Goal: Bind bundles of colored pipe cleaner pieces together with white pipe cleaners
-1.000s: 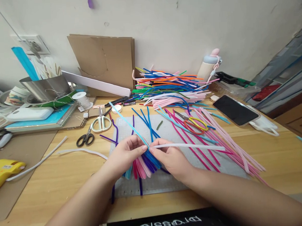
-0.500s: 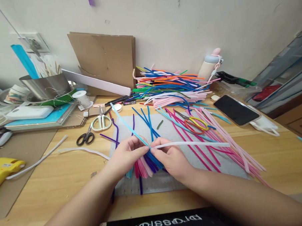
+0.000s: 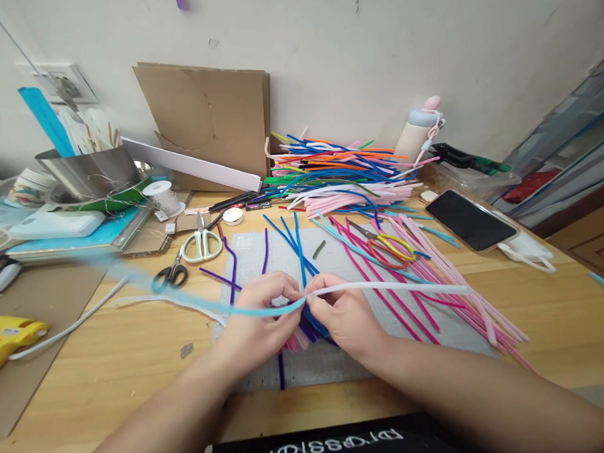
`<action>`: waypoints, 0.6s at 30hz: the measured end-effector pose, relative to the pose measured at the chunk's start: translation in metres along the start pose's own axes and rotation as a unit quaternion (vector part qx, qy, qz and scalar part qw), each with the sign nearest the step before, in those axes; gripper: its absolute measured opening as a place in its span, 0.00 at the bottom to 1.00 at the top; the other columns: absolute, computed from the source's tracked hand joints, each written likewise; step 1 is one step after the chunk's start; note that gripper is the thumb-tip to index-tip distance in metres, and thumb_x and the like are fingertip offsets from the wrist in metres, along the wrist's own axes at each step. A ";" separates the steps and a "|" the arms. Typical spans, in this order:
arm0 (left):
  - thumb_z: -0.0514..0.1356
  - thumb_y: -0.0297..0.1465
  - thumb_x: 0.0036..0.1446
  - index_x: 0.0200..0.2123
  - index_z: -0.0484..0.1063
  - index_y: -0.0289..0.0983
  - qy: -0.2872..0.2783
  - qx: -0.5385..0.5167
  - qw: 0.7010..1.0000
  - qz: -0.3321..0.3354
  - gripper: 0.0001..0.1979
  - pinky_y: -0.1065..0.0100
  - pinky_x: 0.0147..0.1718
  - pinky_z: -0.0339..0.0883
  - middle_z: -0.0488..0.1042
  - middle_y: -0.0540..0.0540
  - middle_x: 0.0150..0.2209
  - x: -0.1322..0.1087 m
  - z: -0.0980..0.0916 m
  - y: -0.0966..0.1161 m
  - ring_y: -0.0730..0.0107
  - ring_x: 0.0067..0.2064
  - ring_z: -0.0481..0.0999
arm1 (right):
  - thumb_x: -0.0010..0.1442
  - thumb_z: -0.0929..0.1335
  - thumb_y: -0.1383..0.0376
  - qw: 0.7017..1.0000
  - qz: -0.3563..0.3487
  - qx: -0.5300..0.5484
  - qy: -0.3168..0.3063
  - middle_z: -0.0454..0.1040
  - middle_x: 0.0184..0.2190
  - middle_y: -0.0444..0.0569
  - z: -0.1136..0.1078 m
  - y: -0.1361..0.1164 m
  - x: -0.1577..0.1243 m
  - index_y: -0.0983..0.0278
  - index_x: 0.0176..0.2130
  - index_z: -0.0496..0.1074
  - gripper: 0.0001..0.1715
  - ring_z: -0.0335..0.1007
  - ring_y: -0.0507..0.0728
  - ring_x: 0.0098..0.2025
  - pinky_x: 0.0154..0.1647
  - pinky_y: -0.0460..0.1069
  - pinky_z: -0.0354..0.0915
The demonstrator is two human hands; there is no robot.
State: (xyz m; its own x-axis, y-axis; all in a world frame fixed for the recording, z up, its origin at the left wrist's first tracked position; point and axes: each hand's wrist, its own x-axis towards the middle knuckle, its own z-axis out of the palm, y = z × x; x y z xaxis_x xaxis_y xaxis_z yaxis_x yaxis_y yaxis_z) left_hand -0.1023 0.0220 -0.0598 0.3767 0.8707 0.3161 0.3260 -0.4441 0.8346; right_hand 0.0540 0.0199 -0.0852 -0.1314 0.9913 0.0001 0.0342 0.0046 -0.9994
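My left hand [image 3: 266, 315] is closed, its thumb and finger pinching a light blue pipe cleaner [image 3: 256, 311] whose far end sweeps left, blurred. Touching it at the fingertips, my right hand [image 3: 343, 315] pinches a white pipe cleaner [image 3: 399, 287] that stretches out to the right. The two stems meet between my fingers; how they join is hidden. Beneath my hands, blue, purple and pink pipe cleaners lie bunched on a grey cutting mat [image 3: 378, 363]. Purple stems [image 3: 232, 269] and blue stems [image 3: 299, 246] lie just beyond.
Magenta and pink stems [image 3: 465, 306] lie at the right beside colourful-handled scissors [image 3: 387, 246] and a phone [image 3: 469, 220]. White scissors [image 3: 201, 246], black scissors [image 3: 170, 275] and a yellow glue gun [image 3: 11, 336] are at the left. A multicoloured pile [image 3: 339, 168] lies behind.
The light blue pipe cleaner has swung from pointing up and away to pointing left across my left hand. My left hand has turned slightly. My right hand keeps its pinch, shifted slightly right.
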 end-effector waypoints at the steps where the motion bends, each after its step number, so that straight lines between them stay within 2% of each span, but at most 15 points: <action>1: 0.58 0.27 0.54 0.26 0.68 0.36 -0.004 0.011 1.000 0.012 0.05 0.66 0.36 0.65 0.73 0.47 0.30 -0.001 0.000 0.000 0.69 0.33 0.72 | 0.50 0.66 0.63 1.000 0.002 0.000 0.001 0.63 0.21 0.41 0.000 0.001 0.000 0.64 0.26 0.64 0.07 0.57 0.50 0.24 0.25 0.45 0.55; 4: 0.56 0.26 0.55 0.28 0.70 0.36 -0.024 0.017 1.000 0.000 0.05 0.64 0.40 0.65 0.73 0.46 0.32 0.000 -0.004 0.001 0.66 0.37 0.73 | 0.51 0.67 0.63 1.000 0.002 -0.008 -0.009 0.63 0.20 0.40 -0.001 0.003 0.002 0.63 0.26 0.64 0.07 0.58 0.50 0.23 0.25 0.46 0.56; 6: 0.56 0.29 0.56 0.29 0.71 0.36 -0.014 -0.023 0.997 -0.074 0.06 0.65 0.38 0.66 0.73 0.46 0.32 0.001 -0.006 0.002 0.67 0.35 0.74 | 0.52 0.67 0.62 1.000 -0.010 -0.021 -0.019 0.65 0.21 0.41 -0.002 0.003 0.002 0.63 0.28 0.65 0.07 0.59 0.50 0.24 0.26 0.46 0.57; 8: 0.57 0.34 0.56 0.29 0.71 0.36 -0.001 -0.088 0.982 -0.167 0.08 0.67 0.33 0.67 0.73 0.47 0.29 0.003 -0.008 0.001 0.68 0.31 0.74 | 0.54 0.67 0.62 0.999 -0.020 -0.034 -0.024 0.66 0.23 0.41 -0.003 0.002 0.002 0.64 0.30 0.67 0.07 0.61 0.50 0.25 0.27 0.45 0.58; 10: 0.61 0.36 0.53 0.30 0.71 0.35 -0.003 -0.153 0.964 -0.217 0.09 0.68 0.31 0.68 0.74 0.48 0.28 0.005 -0.009 -0.001 0.69 0.30 0.74 | 0.55 0.67 0.62 0.998 -0.031 -0.036 -0.028 0.67 0.24 0.41 -0.003 0.003 0.003 0.64 0.30 0.67 0.07 0.62 0.50 0.26 0.27 0.45 0.58; 13: 0.65 0.35 0.48 0.31 0.72 0.34 -0.023 -0.214 0.948 -0.232 0.11 0.69 0.31 0.69 0.75 0.47 0.29 0.007 -0.010 -0.002 0.68 0.32 0.76 | 0.56 0.67 0.62 0.998 -0.042 -0.029 -0.036 0.67 0.24 0.41 -0.003 0.005 0.003 0.63 0.30 0.66 0.07 0.63 0.50 0.27 0.28 0.45 0.59; 18: 0.68 0.39 0.45 0.28 0.70 0.35 -0.037 -0.263 0.926 -0.269 0.14 0.72 0.24 0.67 0.73 0.50 0.24 0.007 -0.011 -0.003 0.72 0.24 0.74 | 0.58 0.67 0.63 0.997 -0.046 -0.038 -0.048 0.67 0.24 0.41 -0.002 0.008 0.001 0.62 0.31 0.67 0.06 0.63 0.50 0.26 0.27 0.45 0.60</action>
State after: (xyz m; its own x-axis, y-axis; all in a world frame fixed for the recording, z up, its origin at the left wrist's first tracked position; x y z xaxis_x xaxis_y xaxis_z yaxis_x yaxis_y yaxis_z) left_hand -0.1101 0.0314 -0.0557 0.3464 0.9107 -0.2250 0.0246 0.2310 0.9726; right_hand 0.0557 0.0210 -0.0927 -0.2311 0.9693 0.0842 0.0920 0.1079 -0.9899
